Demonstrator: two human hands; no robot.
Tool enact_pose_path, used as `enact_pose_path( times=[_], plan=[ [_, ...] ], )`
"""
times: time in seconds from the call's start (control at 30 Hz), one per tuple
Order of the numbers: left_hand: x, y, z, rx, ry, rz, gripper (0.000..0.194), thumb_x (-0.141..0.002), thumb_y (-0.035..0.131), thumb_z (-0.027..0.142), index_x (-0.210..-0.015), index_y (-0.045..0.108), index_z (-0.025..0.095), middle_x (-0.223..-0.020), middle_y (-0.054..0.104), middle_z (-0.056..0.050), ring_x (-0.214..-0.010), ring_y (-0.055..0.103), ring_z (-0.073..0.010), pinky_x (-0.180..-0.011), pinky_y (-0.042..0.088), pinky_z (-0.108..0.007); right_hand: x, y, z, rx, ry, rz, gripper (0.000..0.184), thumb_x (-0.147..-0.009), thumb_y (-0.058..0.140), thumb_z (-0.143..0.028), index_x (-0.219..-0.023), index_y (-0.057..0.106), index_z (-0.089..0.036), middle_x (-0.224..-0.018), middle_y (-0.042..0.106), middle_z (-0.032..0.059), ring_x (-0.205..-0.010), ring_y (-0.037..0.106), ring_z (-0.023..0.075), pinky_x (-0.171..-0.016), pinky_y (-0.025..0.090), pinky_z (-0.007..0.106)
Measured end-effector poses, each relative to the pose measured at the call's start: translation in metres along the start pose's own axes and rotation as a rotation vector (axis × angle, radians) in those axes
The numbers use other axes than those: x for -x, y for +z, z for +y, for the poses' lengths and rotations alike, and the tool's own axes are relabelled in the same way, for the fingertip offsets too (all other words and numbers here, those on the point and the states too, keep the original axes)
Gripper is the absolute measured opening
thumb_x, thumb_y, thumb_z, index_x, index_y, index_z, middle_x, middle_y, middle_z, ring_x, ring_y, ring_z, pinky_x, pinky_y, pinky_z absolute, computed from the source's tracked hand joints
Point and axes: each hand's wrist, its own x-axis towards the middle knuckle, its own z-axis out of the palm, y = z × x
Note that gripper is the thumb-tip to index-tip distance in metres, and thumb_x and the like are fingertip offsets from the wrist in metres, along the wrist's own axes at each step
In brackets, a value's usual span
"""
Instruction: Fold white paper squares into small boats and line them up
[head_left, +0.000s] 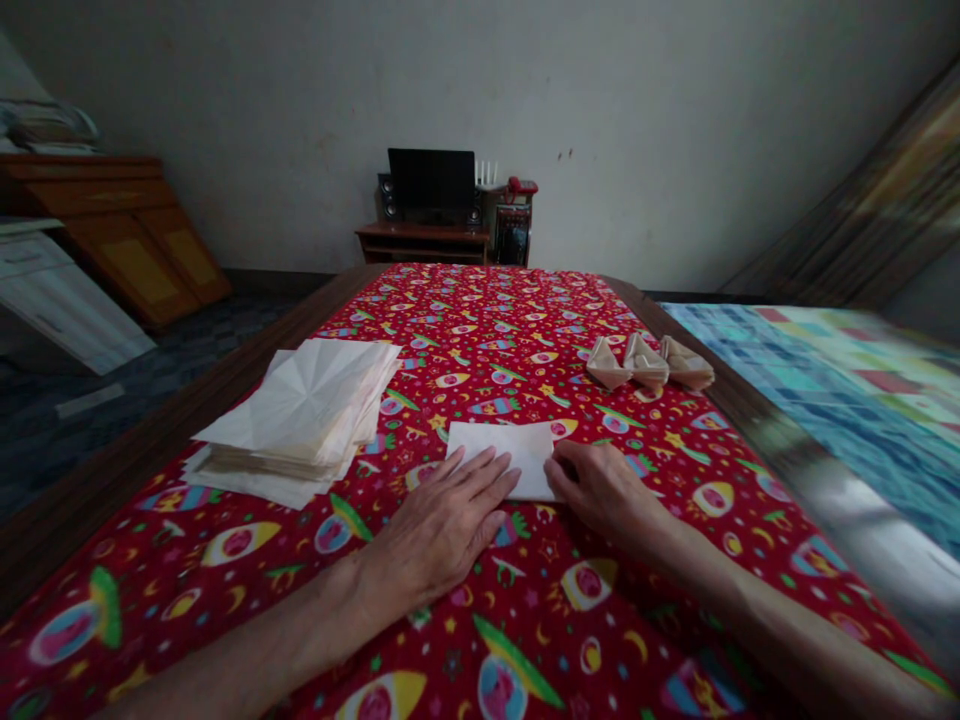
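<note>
I hold my left hand (450, 515) flat, palm down and fingers slightly spread, over the lower left part of the white folded paper (517, 438). My right hand (604, 490) is curled at the paper's right edge; whether thumb and finger pinch that edge, I cannot tell. The paper lies on the red patterned cloth (480, 345) between my hands, its long upper edge uncovered and facing away from me, part of its near edge showing between my hands.

To my left sits a stack of creased sheets (311, 395), its edges uneven, with a strip of cloth between it and my fingers. Three folded paper pieces (648, 364) stand in a row, beyond my right hand and near the table's right side. Ahead of the paper there is room to move — bare cloth runs to the far edge. The wooden rim (292, 330) shows along both sides.
</note>
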Motion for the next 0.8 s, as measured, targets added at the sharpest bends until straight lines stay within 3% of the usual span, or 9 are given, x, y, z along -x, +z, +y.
enact_pose_path(
  times=[0.53,0.8],
  plan=[
    [0.0005,-0.0004,0.0014,0.033,-0.028,-0.038,0.043,-0.097,0.031,0.026,-0.140,0.035,0.019,-0.147,0.036,-0.003,-0.138,0.028,-0.0185,-0.114,0.024,-0.044,0.0011,0.0047,0.0051,0.022,-0.036,0.031,0.028,-0.086,0.042,-0.028,-0.061,0.047,-0.018,-0.051,0.041,-0.0026,-0.047,0.036,0.0090,-0.051,0.021,0.025],
    [-0.0015,0.0013,-0.0017,0.058,0.045,-0.072,0.044,-0.096,0.035,0.026,-0.140,0.033,0.027,-0.147,0.037,0.001,-0.137,0.028,-0.0235,-0.111,0.024,-0.051,-0.0008,0.0032,0.0018,0.047,-0.019,0.013,0.028,-0.084,0.044,-0.027,-0.060,0.052,-0.017,-0.049,0.044,-0.0023,-0.044,0.033,0.0078,-0.049,0.021,0.024]
  ],
)
